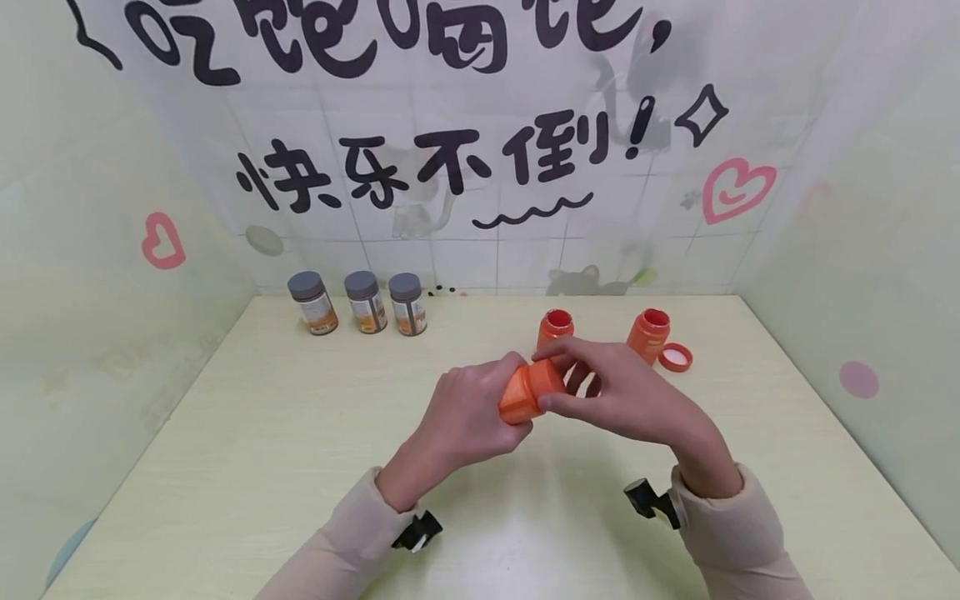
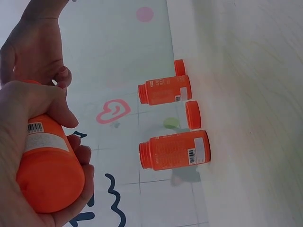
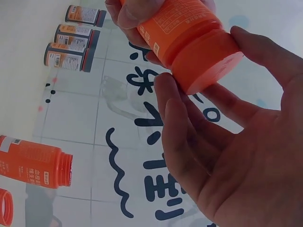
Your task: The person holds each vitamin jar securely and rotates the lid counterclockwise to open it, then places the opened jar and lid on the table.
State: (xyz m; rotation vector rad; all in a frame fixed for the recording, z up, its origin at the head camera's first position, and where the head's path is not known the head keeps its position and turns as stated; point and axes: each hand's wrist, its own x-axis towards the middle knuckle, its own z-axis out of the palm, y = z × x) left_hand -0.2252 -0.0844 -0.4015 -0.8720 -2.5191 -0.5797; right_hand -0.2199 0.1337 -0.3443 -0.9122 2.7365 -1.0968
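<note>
An orange bottle (image 1: 517, 398) is held tilted above the table by my left hand (image 1: 474, 410), its fingers wrapped round the body. On its end sits an orange cap (image 3: 207, 60), which the thumb and fingertips of my right hand (image 1: 626, 393) pinch at the rim. The left wrist view shows the bottle's rounded base (image 2: 52, 182) and a barcode label, with the left thumb lying along its side. In the right wrist view the right palm faces the cap without touching its flat top.
Two uncapped orange bottles, one nearer the middle (image 1: 556, 327) and one to the right (image 1: 648, 333), stand behind the hands. A loose cap (image 1: 676, 357) lies by the right one; another (image 2: 193, 115) lies near the other. Several grey-lidded jars (image 1: 369, 304) stand at the back left.
</note>
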